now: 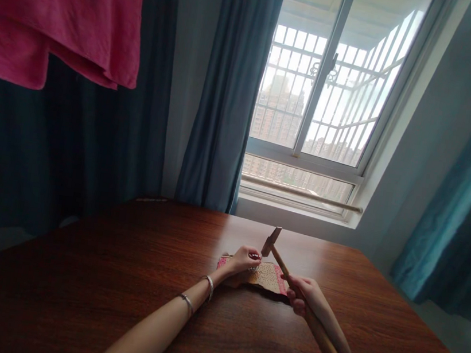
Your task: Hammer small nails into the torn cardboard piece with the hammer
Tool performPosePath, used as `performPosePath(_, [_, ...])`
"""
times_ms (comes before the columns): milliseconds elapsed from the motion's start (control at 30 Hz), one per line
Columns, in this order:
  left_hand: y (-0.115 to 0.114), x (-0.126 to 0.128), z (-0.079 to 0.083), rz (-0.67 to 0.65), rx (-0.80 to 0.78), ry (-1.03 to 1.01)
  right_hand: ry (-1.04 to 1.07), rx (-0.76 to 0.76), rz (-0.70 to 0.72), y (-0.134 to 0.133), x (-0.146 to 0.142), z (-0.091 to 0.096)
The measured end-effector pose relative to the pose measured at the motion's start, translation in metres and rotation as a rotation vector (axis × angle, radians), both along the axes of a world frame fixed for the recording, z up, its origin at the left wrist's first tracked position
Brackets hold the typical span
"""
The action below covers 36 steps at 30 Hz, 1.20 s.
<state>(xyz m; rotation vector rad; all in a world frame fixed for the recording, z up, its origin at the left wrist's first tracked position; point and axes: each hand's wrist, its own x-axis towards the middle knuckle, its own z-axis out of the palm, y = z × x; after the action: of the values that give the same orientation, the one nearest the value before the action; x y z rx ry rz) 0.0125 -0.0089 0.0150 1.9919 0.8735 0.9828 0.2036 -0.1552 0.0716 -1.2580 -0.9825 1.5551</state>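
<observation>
My right hand (305,297) is wrapped round the long wooden handle of a hammer (280,260). The handle's end sticks out below my wrist, and the dark metal head is up beside my left fingertips. My left hand (246,258) is closed in a pinch at the left part of a flat piece (271,276). What the pinch holds is too small to make out. The flat piece is tan with many small dark specks, has pink ends, and lies on the table. My left hand and forearm cover some of it.
The brown wooden table (115,299) stretches out on all sides of my hands. Behind it are a barred window (299,156) and a blue curtain (229,94). Pink cloth (66,15) hangs at the upper left, and another blue curtain (441,227) is at the right.
</observation>
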Motion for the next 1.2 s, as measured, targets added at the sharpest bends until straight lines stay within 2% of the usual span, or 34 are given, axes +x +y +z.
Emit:
performPosePath(467, [0.0,-0.001,0.0,0.005,0.041,0.039,-0.112,0.024,-0.028,-0.008,-0.009,0.011])
performPosePath(1200, [-0.003,-0.002,0.004,0.002,-0.022,0.06,-0.095,0.011,-0.005,-0.008,-0.01,0.011])
